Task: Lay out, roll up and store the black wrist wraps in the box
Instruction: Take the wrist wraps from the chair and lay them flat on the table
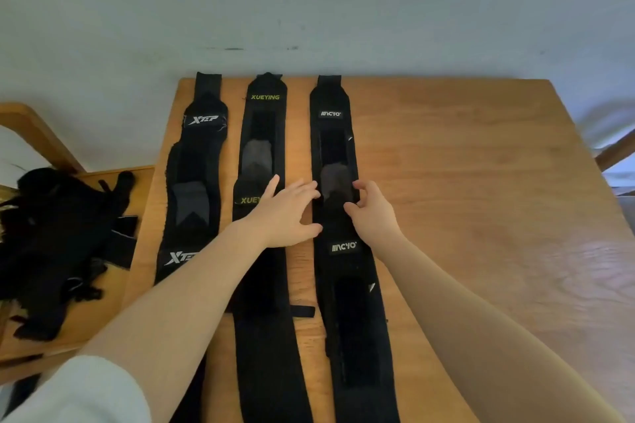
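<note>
So we have three rows of wraps [331, 161] laid flat along the table [464, 165]; both hands, left [287, 213] and right [372, 213], rest open-fingered on the rightmost row; rolling and boxing remain

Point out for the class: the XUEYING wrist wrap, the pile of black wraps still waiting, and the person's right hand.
XUEYING wrist wrap [265, 97]: head view, on its yellow-green label.
Pile of black wraps [58, 244]: head view, middle of the heap.
Right hand [372, 213]: head view, back of the hand.
</note>
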A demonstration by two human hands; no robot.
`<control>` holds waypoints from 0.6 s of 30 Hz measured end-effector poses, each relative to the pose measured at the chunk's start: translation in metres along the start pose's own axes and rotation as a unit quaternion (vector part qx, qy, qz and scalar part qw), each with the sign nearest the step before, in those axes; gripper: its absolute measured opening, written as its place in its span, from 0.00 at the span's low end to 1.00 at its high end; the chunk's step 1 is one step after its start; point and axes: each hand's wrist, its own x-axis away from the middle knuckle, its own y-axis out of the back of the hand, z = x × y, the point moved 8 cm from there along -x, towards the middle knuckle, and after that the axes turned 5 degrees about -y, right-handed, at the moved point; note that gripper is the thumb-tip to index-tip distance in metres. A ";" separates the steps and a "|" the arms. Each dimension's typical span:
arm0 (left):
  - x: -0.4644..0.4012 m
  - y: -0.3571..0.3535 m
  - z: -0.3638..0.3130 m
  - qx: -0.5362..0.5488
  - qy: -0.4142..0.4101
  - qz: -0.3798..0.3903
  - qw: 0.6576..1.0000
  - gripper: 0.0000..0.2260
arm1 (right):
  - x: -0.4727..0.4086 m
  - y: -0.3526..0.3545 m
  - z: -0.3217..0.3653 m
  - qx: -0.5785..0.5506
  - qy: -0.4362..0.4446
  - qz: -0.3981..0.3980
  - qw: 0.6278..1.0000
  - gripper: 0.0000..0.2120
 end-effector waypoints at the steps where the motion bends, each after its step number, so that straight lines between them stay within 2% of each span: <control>1: 0.000 0.003 0.001 0.021 0.014 -0.016 1.000 0.34 | 0.004 0.000 0.005 0.082 0.011 -0.033 0.996 0.22; 3: 0.001 0.005 -0.002 0.008 0.021 -0.019 1.000 0.38 | 0.012 0.002 0.021 0.299 0.074 -0.102 0.946 0.26; 5: 0.000 -0.001 -0.010 -0.105 -0.001 0.000 0.994 0.40 | 0.022 0.001 0.037 0.424 0.182 -0.145 0.875 0.28; 7: -0.002 -0.007 -0.014 -0.197 -0.007 0.011 0.980 0.40 | 0.034 -0.012 0.037 0.485 0.271 -0.095 0.826 0.26; 8: -0.003 -0.008 -0.015 -0.212 0.001 0.006 0.977 0.41 | 0.041 -0.019 0.030 0.490 0.284 -0.056 0.822 0.26; 11: -0.007 -0.009 -0.017 -0.209 0.018 0.001 0.978 0.41 | 0.055 -0.030 0.003 0.457 0.229 0.011 0.859 0.32; 12: -0.008 -0.010 -0.017 -0.207 0.022 0.004 0.978 0.41 | 0.057 -0.033 -0.005 0.463 0.213 0.027 0.860 0.35; 16: -0.008 -0.012 -0.009 -0.169 0.043 0.020 0.984 0.40 | 0.049 -0.033 -0.003 0.506 0.167 0.044 0.845 0.42; 18: 0.003 -0.006 -0.013 -0.170 0.005 0.027 0.985 0.37 | 0.048 -0.033 0.006 0.533 0.143 0.055 0.832 0.41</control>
